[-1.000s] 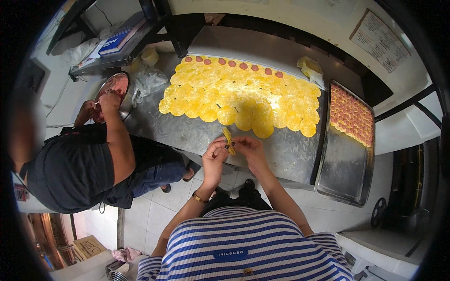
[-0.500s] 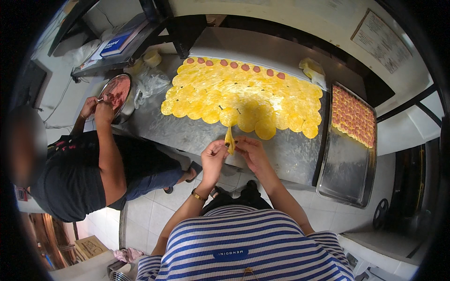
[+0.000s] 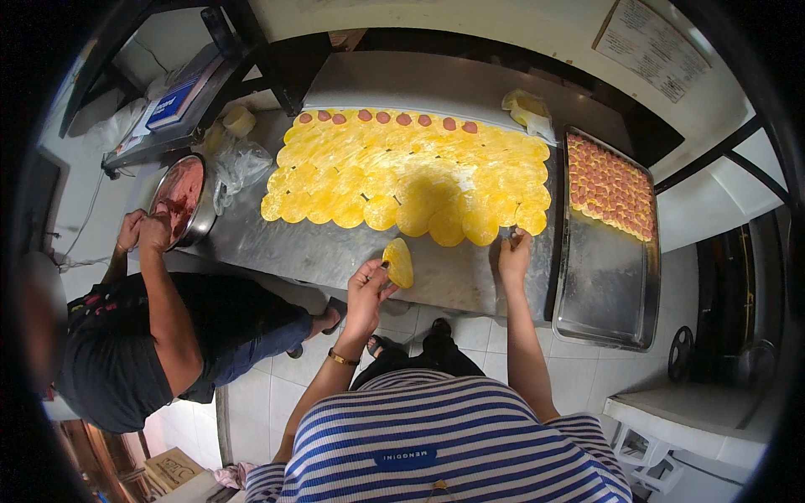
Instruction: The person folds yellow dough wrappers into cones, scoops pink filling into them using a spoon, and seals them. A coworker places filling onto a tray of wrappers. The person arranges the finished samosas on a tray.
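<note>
Wrapper [image 3: 398,262]: folded, pinched shut in my left hand [image 3: 366,293].
Right hand [image 3: 513,256]: fingers loose, empty, touching rounds [image 3: 411,180] at counter [image 3: 335,251] front edge.
Tip: lift 1 round only.

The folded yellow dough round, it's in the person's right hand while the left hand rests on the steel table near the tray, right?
Not quite. The head view shows the folded yellow dough round in the left hand; it is the right hand that rests on the steel table near the tray.

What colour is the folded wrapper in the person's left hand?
Yellow. The folded wrapper, pinched in the left hand, shows best in the head view.
</note>
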`<state>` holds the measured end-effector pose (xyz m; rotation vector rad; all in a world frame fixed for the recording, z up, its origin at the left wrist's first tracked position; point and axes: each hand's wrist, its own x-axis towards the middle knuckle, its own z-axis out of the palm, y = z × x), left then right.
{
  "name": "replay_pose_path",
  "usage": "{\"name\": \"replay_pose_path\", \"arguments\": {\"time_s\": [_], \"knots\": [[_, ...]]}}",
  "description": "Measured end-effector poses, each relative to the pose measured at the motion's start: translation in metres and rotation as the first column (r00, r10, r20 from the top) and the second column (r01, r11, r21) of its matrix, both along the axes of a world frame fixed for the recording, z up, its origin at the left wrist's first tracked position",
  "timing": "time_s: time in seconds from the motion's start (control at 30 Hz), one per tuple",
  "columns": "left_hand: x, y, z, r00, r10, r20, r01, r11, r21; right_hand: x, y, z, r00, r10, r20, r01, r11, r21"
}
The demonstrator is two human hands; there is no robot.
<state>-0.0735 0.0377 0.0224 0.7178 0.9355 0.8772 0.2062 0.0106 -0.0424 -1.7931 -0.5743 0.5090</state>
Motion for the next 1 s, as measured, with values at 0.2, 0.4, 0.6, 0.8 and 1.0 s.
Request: {"name": "replay_pose_path", "arguments": {"time_s": [0.2, 0.4, 0.6, 0.8, 1.0], "knots": [[0.013, -0.002, -0.005, 0.998, -0.063, 0.003, 0.063, 0.998, -0.021, -0.011, -0.012, -0.006, 0.592, 0.339, 0.731, -0.284, 0.937, -0.204], [0.018, -0.003, -0.007, 0.988, -0.139, 0.061, 0.14, 0.99, -0.015, -0.016, -0.029, -0.018, 0.536, 0.454, 0.712, -0.265, 0.891, -0.368], [0.029, -0.009, -0.009, 0.982, -0.181, 0.046, 0.184, 0.981, -0.055, -0.015, -0.031, -0.014, 0.563, 0.443, 0.698, -0.286, 0.897, -0.338], [0.04, -0.015, -0.011, 0.978, -0.193, 0.077, 0.2, 0.976, -0.086, -0.036, -0.035, 0.031, 0.832, 0.456, 0.316, -0.464, 0.884, -0.053], [0.052, -0.019, -0.017, 0.966, -0.184, 0.183, 0.213, 0.965, -0.153, -0.072, -0.039, 0.058, 0.786, 0.611, -0.099, -0.582, 0.784, 0.215]]}}
